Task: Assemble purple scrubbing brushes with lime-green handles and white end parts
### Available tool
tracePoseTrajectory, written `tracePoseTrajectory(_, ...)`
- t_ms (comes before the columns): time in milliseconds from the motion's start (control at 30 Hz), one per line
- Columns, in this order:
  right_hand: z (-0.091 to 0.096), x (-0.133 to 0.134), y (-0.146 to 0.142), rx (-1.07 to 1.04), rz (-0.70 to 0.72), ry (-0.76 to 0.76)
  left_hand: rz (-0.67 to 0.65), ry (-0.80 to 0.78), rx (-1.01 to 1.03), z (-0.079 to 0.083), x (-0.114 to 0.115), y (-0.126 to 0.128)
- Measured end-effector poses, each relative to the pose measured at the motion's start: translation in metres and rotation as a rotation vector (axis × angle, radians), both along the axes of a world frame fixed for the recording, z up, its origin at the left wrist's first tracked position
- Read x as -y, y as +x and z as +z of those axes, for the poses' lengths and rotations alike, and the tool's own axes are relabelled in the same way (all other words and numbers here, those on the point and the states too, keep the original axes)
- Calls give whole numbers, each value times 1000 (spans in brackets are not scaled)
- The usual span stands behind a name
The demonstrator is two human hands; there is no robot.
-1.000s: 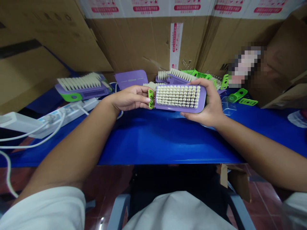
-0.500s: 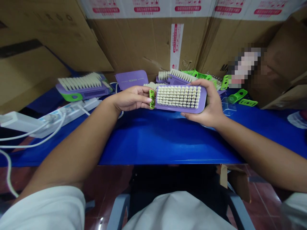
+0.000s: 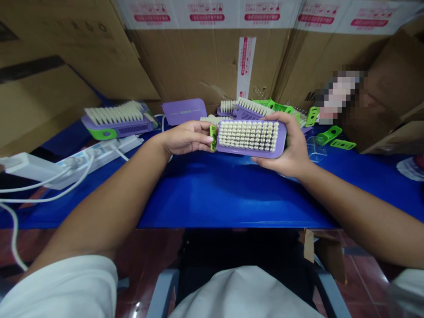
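My right hand [image 3: 293, 148] is wrapped round the right end of a purple brush [image 3: 249, 136], whose cream bristles face me. At the brush's left end, my left hand [image 3: 187, 138] pinches a small green plastic piece [image 3: 213, 138] with holes. This piece is right against the brush end; whether it is fastened there I cannot tell. Behind the hands lie another purple brush [image 3: 253, 108] with its bristles up and a flat purple plate [image 3: 184, 111]. Loose green plastic parts [image 3: 331, 134] are on the table to the right of my right hand.
A purple and green brush [image 3: 115, 120] lies at the left, behind a white power strip [image 3: 94, 161] with cables. Cardboard boxes [image 3: 205, 66] wall off the back of the blue table [image 3: 228, 194]. A clear plastic piece [image 3: 316, 149] sits beside my right wrist.
The green piece in my left hand has moved slightly right, closer to the brush end. My right hand keeps its hold on the brush. The whole view has shifted a little.
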State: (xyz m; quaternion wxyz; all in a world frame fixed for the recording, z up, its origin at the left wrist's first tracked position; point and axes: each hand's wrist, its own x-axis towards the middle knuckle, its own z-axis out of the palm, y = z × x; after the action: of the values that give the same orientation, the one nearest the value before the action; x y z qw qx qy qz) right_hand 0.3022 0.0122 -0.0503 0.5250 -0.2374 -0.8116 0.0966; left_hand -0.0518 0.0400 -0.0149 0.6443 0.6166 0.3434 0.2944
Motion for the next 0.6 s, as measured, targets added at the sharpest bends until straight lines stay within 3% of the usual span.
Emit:
tracePoseTrajectory(233,-1,1,-2,-2,-7,-9,-33,6,90,-11,-4,4)
tracePoseTrajectory(600,0,1,-4,-19,-34,-43,71,29,57,-12,-3,4)
